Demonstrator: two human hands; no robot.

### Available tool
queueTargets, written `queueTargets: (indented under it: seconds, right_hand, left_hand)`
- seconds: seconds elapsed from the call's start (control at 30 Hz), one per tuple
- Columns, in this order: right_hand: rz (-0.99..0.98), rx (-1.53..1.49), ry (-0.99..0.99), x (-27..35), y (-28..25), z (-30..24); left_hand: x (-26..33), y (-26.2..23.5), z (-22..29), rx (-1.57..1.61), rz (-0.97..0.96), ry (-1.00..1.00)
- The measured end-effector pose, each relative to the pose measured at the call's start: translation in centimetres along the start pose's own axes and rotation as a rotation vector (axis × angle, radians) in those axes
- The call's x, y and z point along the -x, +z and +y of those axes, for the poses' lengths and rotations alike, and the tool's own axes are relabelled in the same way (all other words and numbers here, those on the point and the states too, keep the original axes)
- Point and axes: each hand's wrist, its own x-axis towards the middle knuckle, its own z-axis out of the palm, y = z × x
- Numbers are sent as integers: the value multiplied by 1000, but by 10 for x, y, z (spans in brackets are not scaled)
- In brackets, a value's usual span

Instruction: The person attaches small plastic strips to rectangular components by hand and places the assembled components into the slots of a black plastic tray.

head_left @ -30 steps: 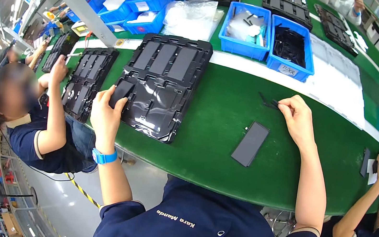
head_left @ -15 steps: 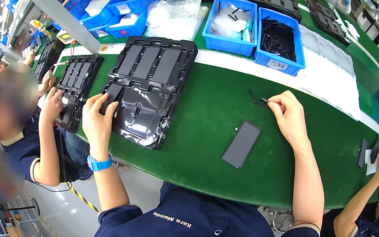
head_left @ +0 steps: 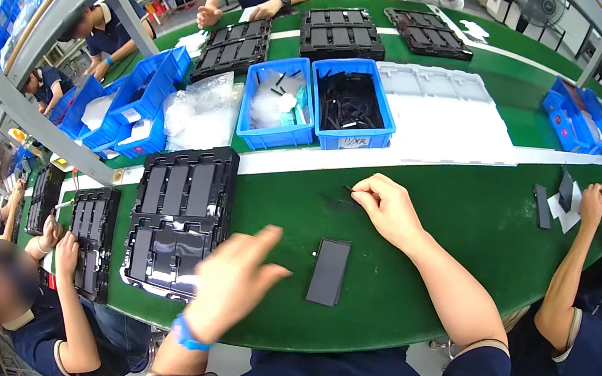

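My left hand [head_left: 236,280] is in the air over the front of the green table, just right of a black moulded tray [head_left: 184,250]. Its thumb and forefinger stand apart with nothing between them. Several dark flat panels [head_left: 176,187] lie in the tray: three in the far row, one at the near left. My right hand [head_left: 391,207] pinches a small black strip [head_left: 349,190] low over the tabletop; its fingertips partly cover it. Between my hands a dark rectangular panel [head_left: 328,272], like a phone screen, lies flat with another edge showing beneath it.
Beyond my hands stand a blue bin [head_left: 353,143] of black strips and another blue bin [head_left: 271,136] with clear plastic. A white plastic sheet [head_left: 449,116] lies to their right, plastic bags [head_left: 202,116] to their left. Co-workers sit left, right and across; a metal post [head_left: 55,130] rises at left.
My left hand has let go of a panel in the tray's near-left compartment and moved right, opening. My right hand still pinches the black strip. The whole view has shifted.
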Motion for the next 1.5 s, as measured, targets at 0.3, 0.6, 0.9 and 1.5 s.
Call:
queueTargets:
  seconds: [0.3,0.6,0.9,1.5]
  right_hand:
    - [37,-106,-23,1,6,1]
    - [44,-168,-60,-3,8,3]
    - [-46,-444,175,3,3,-14]
    - [-384,-750,361,18,8,-33]
  left_hand:
    - [-7,50,42,-236,-158,260]
    - [-12,46,27,372,-300,55]
    - [-16,63,10,856,-49,-3]
    - [-21,53,18,310,152,119]
